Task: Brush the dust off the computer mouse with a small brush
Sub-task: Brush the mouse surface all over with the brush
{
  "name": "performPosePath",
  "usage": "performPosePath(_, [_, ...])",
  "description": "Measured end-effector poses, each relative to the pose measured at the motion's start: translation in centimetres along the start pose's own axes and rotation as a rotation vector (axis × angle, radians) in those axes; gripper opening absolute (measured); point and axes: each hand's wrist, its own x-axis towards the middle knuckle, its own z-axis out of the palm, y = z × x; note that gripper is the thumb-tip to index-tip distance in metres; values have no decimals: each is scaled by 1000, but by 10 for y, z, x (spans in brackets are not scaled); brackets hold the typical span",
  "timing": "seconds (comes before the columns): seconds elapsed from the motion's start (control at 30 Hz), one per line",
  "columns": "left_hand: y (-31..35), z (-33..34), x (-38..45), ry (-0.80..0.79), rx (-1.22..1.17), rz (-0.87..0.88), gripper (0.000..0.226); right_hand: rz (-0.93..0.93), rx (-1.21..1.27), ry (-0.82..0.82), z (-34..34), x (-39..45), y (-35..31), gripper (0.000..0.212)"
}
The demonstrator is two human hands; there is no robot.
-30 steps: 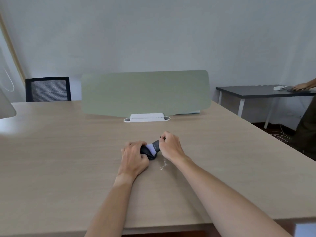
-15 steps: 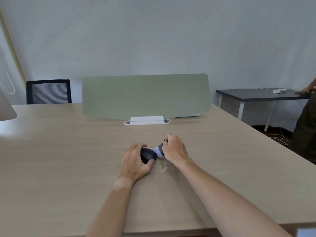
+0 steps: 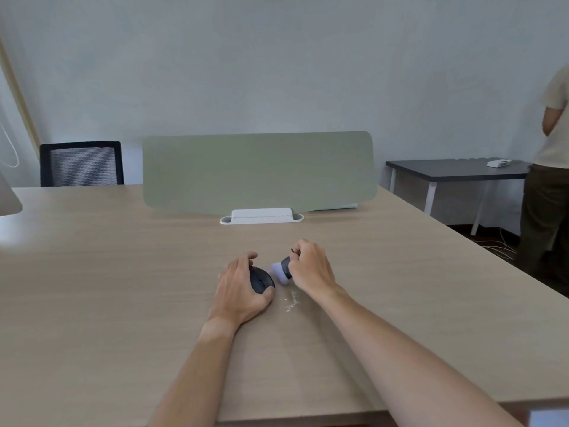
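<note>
A black computer mouse (image 3: 261, 280) lies on the wooden table (image 3: 123, 288) near its middle. My left hand (image 3: 241, 289) wraps around the mouse from the left and holds it down. My right hand (image 3: 311, 268) grips a small brush (image 3: 281, 269) with a dark collar and pale bristles. The bristles point left toward the mouse, a short gap away from it. A patch of whitish dust (image 3: 292, 302) lies on the table just in front of the brush.
A green desk divider (image 3: 258, 172) in a white foot (image 3: 261, 216) stands behind the hands. A black mesh chair (image 3: 81, 164) is at the far left. A dark side table (image 3: 455, 169) and a standing person (image 3: 548, 180) are at the right.
My right hand has drawn the brush to the right, off the mouse's top, leaving a gap. The mouse now shows more. The view has tilted upward, and the person at the right has straightened up.
</note>
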Motion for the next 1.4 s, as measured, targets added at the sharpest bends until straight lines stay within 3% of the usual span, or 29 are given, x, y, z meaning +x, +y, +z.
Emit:
performPosePath(0.1, [0, 0, -1, -29, -51, 9, 76, -5, 151, 31, 0, 1, -2, 16])
performPosePath(0.2, [-2, 2, 1, 34, 62, -22, 81, -26, 220, -22, 4, 1, -5, 15])
performPosePath(0.43, [-4, 3, 2, -55, -61, -51, 75, -59, 4, -31, -1, 7, -4, 10])
performPosePath(0.6, [-2, 3, 2, 24, 109, -63, 75, -59, 130, 17, -3, 7, -7, 15])
performPosePath(0.77, [2, 3, 2, 7, 78, -132, 73, -98, 202, -20, 2, 6, -7, 15])
performPosePath(0.87, [5, -1, 1, -1, 16, -91, 59, -121, 163, -67, 0, 7, -8, 9])
performPosePath(1.0, [7, -6, -1, -45, -9, -60, 59, -105, -45, -37, -5, 9, -5, 9])
performPosePath(1.2, [3, -2, 1, -7, 85, -63, 48, -71, 178, -26, -5, 7, -11, 11])
performPosePath(1.4, [4, -2, 1, -29, 70, -74, 48, -43, 42, -61, -1, 3, -6, 10])
